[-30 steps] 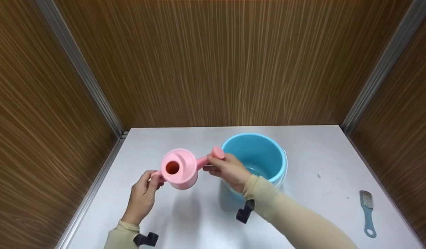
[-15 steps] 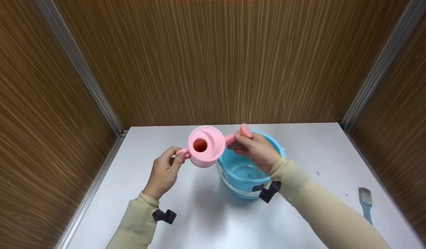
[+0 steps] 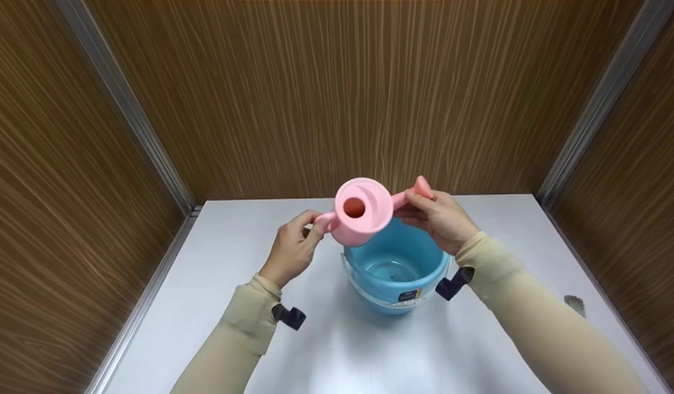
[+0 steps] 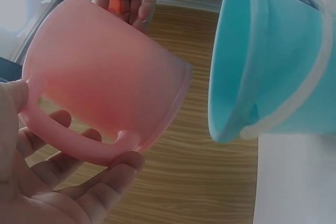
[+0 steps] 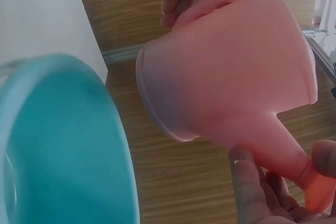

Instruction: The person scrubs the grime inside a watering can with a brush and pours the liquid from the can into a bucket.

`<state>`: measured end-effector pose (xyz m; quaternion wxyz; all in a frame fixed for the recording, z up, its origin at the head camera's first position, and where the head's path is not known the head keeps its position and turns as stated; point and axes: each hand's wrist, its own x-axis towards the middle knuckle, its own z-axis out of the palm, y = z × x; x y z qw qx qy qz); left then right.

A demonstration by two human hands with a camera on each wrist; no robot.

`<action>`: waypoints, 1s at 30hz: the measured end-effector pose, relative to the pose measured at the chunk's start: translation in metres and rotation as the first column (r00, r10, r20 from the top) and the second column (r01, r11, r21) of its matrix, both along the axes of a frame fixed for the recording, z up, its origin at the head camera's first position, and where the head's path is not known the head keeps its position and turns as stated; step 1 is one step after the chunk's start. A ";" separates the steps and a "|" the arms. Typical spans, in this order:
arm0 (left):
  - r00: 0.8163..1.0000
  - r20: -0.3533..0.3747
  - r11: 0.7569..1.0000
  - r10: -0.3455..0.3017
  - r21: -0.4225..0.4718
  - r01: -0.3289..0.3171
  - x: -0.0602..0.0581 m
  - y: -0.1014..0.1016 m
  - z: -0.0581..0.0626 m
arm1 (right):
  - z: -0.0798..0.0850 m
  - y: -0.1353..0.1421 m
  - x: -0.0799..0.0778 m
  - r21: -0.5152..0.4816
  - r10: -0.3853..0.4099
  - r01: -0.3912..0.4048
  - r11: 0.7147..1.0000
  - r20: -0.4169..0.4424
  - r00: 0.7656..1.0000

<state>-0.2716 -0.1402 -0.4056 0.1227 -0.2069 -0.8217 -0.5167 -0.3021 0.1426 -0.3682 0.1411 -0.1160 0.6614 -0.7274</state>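
A pink watering can hangs in the air over the back left of a blue bucket, overlapping its rim in the head view. My left hand grips the can's looped handle; in the left wrist view the fingers curl behind it and the thumb lies at its upper end. With my right hand I pinch the spout close behind its orange-pink sprinkler head. The can's round filling hole faces up toward the head camera. Inside the bucket, the bottom shows.
The bucket stands on a white table, its pale carrying handle hanging down the front. A brush lies at the right, mostly hidden by my right sleeve. Wood-grain panels close off the back and both sides.
Both hands have carried the watering can up and to the right, from left of the bucket to over its rim. My right forearm now covers most of the brush.
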 end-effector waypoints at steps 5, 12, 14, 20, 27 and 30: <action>1.000 0.016 1.000 0.017 -0.001 -0.017 -0.016 0.015 0.005 | 0.007 0.009 -0.003 0.020 -0.069 0.069 0.997 0.008 0.998; 0.997 0.052 0.999 0.051 -0.012 -0.050 -0.036 0.031 0.005 | -0.006 0.019 -0.028 0.010 -0.197 0.197 0.980 0.043 0.979; 0.996 0.054 0.998 0.064 -0.014 -0.063 -0.040 0.035 0.003 | -0.011 0.020 -0.035 0.003 -0.234 0.234 0.972 0.053 0.971; 0.995 0.043 0.995 0.095 -0.005 -0.095 -0.051 0.046 -0.006 | -0.020 0.021 -0.045 -0.014 -0.309 0.311 0.950 0.074 0.948; 0.993 0.014 0.993 0.114 0.000 -0.114 -0.057 0.051 -0.014 | -0.020 0.017 -0.042 -0.031 -0.332 0.336 0.941 0.096 0.938; 0.993 0.002 0.993 0.119 0.005 -0.119 -0.059 0.052 -0.017 | -0.019 0.013 -0.038 -0.032 -0.340 0.345 0.938 0.103 0.935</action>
